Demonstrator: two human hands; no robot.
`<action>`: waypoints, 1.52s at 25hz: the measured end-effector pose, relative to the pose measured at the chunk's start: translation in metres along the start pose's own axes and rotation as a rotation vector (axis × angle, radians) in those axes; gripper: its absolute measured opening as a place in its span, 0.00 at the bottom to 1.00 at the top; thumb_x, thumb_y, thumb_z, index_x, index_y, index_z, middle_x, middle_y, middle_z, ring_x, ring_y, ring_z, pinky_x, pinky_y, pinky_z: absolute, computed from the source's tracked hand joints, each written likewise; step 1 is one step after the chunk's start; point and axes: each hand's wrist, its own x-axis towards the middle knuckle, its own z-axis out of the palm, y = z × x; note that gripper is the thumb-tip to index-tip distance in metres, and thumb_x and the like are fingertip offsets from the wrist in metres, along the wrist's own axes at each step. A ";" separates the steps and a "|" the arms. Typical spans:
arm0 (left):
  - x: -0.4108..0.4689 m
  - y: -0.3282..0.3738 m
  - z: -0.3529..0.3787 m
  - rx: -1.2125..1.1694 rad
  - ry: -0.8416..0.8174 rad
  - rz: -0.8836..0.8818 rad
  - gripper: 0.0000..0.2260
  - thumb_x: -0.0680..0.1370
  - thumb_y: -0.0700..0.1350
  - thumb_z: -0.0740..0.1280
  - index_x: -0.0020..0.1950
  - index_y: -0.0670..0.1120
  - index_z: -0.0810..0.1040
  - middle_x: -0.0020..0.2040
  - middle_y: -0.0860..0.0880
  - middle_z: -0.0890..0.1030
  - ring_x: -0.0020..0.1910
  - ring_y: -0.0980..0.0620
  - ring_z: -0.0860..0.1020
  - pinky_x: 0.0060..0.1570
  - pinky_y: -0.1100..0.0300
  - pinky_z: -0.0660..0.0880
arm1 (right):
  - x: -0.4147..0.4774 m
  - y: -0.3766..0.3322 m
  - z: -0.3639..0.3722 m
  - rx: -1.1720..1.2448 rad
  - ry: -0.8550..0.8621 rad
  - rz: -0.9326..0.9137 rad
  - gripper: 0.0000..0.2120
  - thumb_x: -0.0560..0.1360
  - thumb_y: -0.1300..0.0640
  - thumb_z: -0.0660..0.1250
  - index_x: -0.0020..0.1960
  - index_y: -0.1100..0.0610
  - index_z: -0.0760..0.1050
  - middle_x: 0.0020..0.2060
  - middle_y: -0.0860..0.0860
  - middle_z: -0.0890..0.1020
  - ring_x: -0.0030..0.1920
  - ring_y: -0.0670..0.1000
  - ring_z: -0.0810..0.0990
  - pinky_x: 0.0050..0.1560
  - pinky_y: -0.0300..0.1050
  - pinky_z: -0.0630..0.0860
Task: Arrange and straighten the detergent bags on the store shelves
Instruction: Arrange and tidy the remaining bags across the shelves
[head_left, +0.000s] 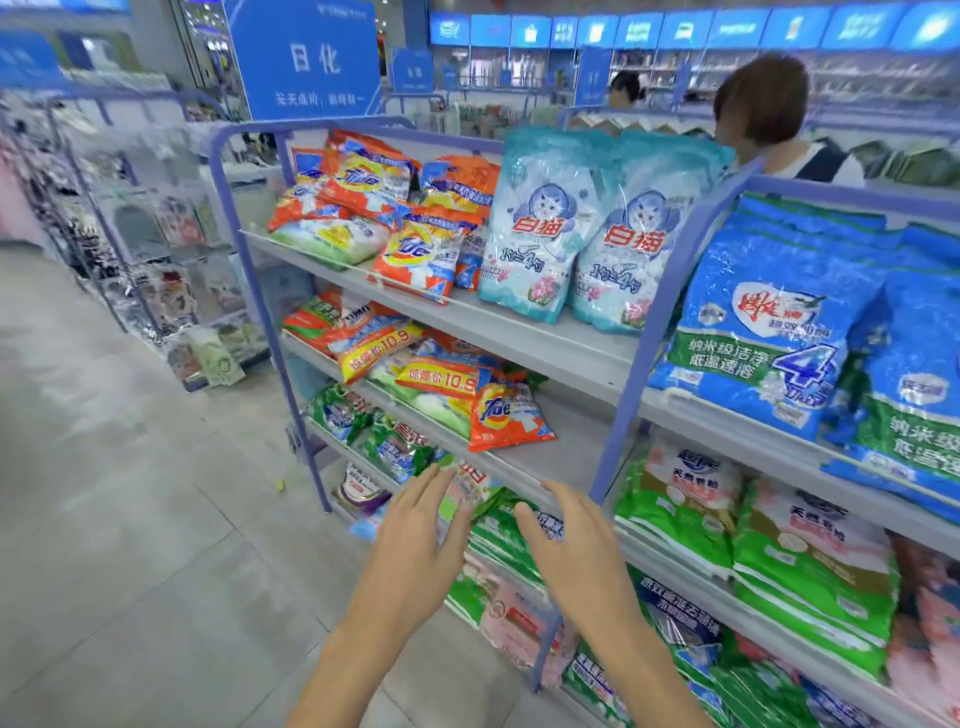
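Left hand: the left hand (410, 540) was held out in front of the lower shelves, palm down, fingers extended and loosely spread; it gripped nothing, and contact with the bags beneath its fingertips could not be confirmed.
Right hand: the right hand (574, 553) was extended beside the left, well apart from it, fingers straight and slightly parted, thumb out; it held nothing.
Upper-left stock: orange detergent bags (415, 249) lay heaped and tilted on the top shelf (519, 332) of the left rack, overlapping one another.
Middle shelf: an orange Tide bag (506, 415) lay flat at the shelf's front edge, beside yellow-banded price-marked bags (395, 348) stacked askew.
Lower shelf: green bags (395, 447) leaned at mixed angles just above the hands.
Top centre: two pale blue bags (576, 228) stood upright, side by side and touching.
Right rack: blue-and-green bags (769, 322) stood upright in a row on the upper shelf; green-and-white bags (800, 561) lay in stacks below.
Background: another person (769, 114) stood behind the racks.
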 end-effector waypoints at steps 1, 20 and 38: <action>0.006 -0.005 -0.006 -0.006 0.002 0.002 0.25 0.84 0.55 0.61 0.80 0.50 0.65 0.79 0.53 0.66 0.80 0.54 0.61 0.79 0.55 0.58 | 0.004 -0.006 0.003 0.003 0.003 -0.003 0.25 0.82 0.36 0.60 0.75 0.45 0.68 0.69 0.42 0.73 0.74 0.46 0.67 0.64 0.42 0.65; 0.223 -0.114 -0.083 -0.120 0.024 0.002 0.21 0.79 0.63 0.59 0.72 0.69 0.60 0.74 0.69 0.61 0.77 0.63 0.61 0.76 0.59 0.63 | 0.209 -0.132 0.073 0.266 0.142 -0.020 0.21 0.77 0.40 0.69 0.69 0.37 0.74 0.65 0.38 0.78 0.66 0.42 0.76 0.71 0.48 0.72; 0.466 -0.248 -0.143 -0.130 -0.072 0.223 0.24 0.80 0.67 0.55 0.76 0.67 0.62 0.76 0.68 0.62 0.75 0.69 0.58 0.72 0.67 0.58 | 0.400 -0.248 0.170 0.264 0.316 0.057 0.19 0.78 0.44 0.70 0.68 0.41 0.76 0.63 0.37 0.79 0.64 0.42 0.77 0.65 0.45 0.73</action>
